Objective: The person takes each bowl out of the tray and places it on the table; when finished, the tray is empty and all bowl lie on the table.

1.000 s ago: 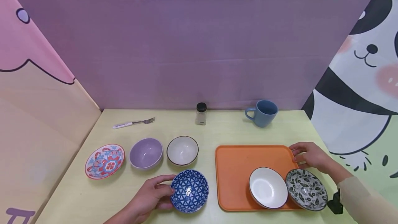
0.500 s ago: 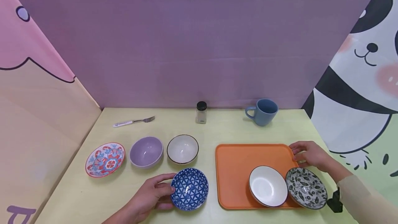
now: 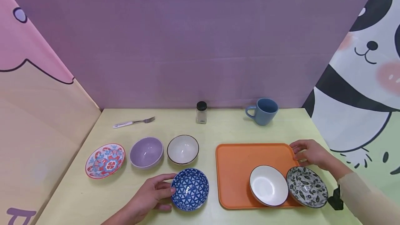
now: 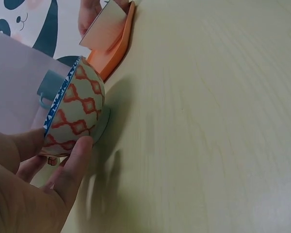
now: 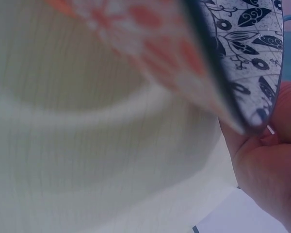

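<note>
Head view. Left hand: pinches the near-left rim of a blue-and-white triangle-patterned bowl, left of an orange tray. Right hand: at the tray's far right corner; whether gripping, cannot tell. Change over the last second: none plain beyond a slight camera shift; judged a steady hold, nothing advanced. White dark-rimmed bowl: on the tray. Black floral bowl: overlapping its right edge. Pale wood-grain table: purple bowl, off-white bowl, red-and-blue plate, fork, black-lidded jar, blue mug. Room: purple backdrop, panda-print panel.

Left wrist view. Held bowl's exterior: orange lattice, tilted.

Right wrist view. Floral bowl's exterior: reddish, blurred; the hand just beside its rim.
</note>
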`<state>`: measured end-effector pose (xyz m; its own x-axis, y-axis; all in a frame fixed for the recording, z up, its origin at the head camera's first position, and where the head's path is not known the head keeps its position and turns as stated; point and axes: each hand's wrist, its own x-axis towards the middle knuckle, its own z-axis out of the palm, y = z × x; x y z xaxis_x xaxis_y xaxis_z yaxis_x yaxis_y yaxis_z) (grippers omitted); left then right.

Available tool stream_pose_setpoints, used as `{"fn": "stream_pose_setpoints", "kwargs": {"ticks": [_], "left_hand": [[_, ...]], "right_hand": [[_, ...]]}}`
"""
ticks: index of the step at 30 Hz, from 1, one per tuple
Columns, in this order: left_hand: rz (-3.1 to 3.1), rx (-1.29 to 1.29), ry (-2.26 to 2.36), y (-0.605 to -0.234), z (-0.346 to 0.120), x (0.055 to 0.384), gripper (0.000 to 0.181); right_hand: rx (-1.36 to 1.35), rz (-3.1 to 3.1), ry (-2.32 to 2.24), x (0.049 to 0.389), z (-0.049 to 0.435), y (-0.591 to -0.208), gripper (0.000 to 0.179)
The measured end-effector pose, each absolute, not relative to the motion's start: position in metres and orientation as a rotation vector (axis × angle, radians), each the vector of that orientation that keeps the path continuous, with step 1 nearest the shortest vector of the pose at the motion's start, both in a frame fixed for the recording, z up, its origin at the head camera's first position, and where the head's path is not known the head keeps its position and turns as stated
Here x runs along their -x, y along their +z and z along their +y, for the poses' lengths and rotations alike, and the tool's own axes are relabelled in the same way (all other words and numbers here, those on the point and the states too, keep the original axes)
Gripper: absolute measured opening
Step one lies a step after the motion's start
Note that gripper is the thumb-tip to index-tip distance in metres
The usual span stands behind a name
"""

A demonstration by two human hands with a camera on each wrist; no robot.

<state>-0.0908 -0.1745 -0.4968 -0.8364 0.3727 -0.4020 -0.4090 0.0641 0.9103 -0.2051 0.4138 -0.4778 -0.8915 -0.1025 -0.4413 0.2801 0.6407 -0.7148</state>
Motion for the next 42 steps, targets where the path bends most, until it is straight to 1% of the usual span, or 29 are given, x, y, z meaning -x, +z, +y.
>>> {"fn": "stream_pose_setpoints", "kwargs": {"ticks": [10, 18, 23, 28, 31, 37, 42], "left_hand": [[1.913, -0.013, 1.77, -0.486, -0.177, 0.092, 0.058], [2.205, -0.167, 1.652, -0.457, -0.178, 0.102, 0.044], [2.276, -0.201, 1.67, -0.44, -0.171, 0.109, 0.041], [2.225, -0.292, 1.672, -0.425, -0.158, 0.118, 0.041], [2.144, -0.334, 1.673, -0.418, -0.148, 0.125, 0.046], [1.935, -0.29, 1.709, -0.405, -0.125, 0.138, 0.06], [1.845, -0.275, 1.723, -0.405, -0.103, 0.144, 0.064]], "right_hand": [[-0.133, 2.417, -1.172, 0.206, 0.415, -0.481, 0.05], [-0.114, 2.424, -1.152, 0.206, 0.418, -0.477, 0.05], [-0.109, 2.408, -1.169, 0.206, 0.417, -0.477, 0.05], [-0.109, 2.407, -1.177, 0.205, 0.415, -0.479, 0.05], [-0.119, 2.405, -1.17, 0.205, 0.416, -0.479, 0.05], [-0.118, 2.405, -1.178, 0.206, 0.414, -0.477, 0.05], [-0.122, 2.4, -1.172, 0.205, 0.414, -0.476, 0.05]]}}
